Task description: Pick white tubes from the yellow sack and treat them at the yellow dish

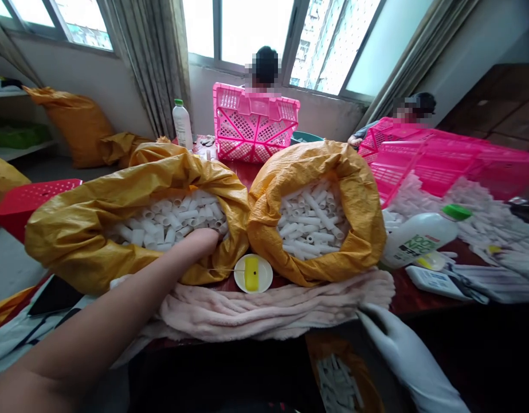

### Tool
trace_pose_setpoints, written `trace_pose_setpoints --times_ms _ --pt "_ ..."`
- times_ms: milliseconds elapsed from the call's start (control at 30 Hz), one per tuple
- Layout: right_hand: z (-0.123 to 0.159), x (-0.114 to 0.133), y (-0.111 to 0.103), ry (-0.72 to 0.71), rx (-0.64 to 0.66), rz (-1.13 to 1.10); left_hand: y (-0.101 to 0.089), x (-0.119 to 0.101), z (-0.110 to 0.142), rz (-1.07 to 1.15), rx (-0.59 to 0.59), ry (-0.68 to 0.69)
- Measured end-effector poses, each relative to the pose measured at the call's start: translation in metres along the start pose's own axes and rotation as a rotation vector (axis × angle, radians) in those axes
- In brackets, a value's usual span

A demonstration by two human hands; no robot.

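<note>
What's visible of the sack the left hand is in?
The sack is orange-yellow, glossy, creased, apparently woven plastic. Its wide mouth gapes, the rim rolled outward, showing many short white tubes inside. The left hand is sunk among them, forearm across the front rim. The sack's right side meets another sack; a pink cloth lies by its front. Base hidden.

We identify a small manual workshop, a shared red-covered worktable (407, 299), open yellow sacks (363, 221) of short white tubes (187, 215), pink plastic crates (256, 104), two co-workers (265, 64) beyond.
</note>
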State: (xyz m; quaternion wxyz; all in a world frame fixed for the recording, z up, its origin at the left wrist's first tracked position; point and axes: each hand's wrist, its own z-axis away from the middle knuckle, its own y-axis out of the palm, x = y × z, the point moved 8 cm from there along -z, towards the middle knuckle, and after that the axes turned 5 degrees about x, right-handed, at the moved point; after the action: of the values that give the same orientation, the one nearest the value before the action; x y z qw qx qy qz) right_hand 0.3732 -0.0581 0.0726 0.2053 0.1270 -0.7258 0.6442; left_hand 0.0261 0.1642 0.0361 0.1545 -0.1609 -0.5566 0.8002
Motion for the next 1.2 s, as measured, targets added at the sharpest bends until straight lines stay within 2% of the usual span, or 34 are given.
trace_pose_setpoints --times_ms 100,167,267,333,433,500,533,600,667,767,867,933,1000,1133,1200 --pt "-0.059 0.065 -0.003 -0.153 -0.045 -0.014 0.004 0.01 0.005 0.003 0.036 -0.051" --pt "-0.1 0.093 0.007 -0.205 -0.016 0.162 0.004 0.019 0.009 -0.003 0.027 -0.076" --pt "-0.152 0.099 0.034 -0.081 0.192 0.494 -0.004 0.03 0.016 -0.036 -0.052 -0.128" --pt "-0.167 0.102 0.037 -0.038 0.233 0.538 -0.012 0.031 0.025 -0.057 -0.136 -0.156" --pt "-0.159 0.118 0.024 -0.097 0.148 0.457 -0.022 0.01 0.048 0.03 -0.317 -0.044" --pt "-0.139 0.135 0.024 -0.222 0.111 0.289 -0.018 -0.013 0.063 0.126 -0.394 0.092" --pt "-0.128 0.145 0.03 -0.312 0.126 0.175 -0.012 -0.023 0.069 0.152 -0.403 0.145" --pt "-0.11 0.162 0.054 -0.488 0.179 -0.028 0.005 -0.038 0.073 0.153 -0.386 0.186" --pt "-0.103 0.168 0.085 -0.571 0.182 -0.082 0.022 -0.045 0.071 0.149 -0.374 0.186" --pt "-0.11 0.16 0.123 -0.547 0.129 0.004 0.038 -0.043 0.062 0.187 -0.388 0.152" --pt "-0.111 0.156 0.141 -0.578 0.169 0.159 0.041 -0.04 0.056 0.219 -0.407 0.129" --pt "-0.105 0.159 0.143 -0.664 0.211 0.24 0.041 -0.039 0.055 0.222 -0.411 0.123" --pt "-0.097 0.164 0.14 -0.751 0.234 0.202 0.041 -0.04 0.055 0.22 -0.416 0.121" --pt "-0.093 0.165 0.125 -0.74 0.142 0.038 0.045 -0.039 0.056 0.218 -0.422 0.102" --pt "-0.089 0.166 0.126 -0.76 0.166 0.05 0.046 -0.038 0.055 0.21 -0.426 0.092"
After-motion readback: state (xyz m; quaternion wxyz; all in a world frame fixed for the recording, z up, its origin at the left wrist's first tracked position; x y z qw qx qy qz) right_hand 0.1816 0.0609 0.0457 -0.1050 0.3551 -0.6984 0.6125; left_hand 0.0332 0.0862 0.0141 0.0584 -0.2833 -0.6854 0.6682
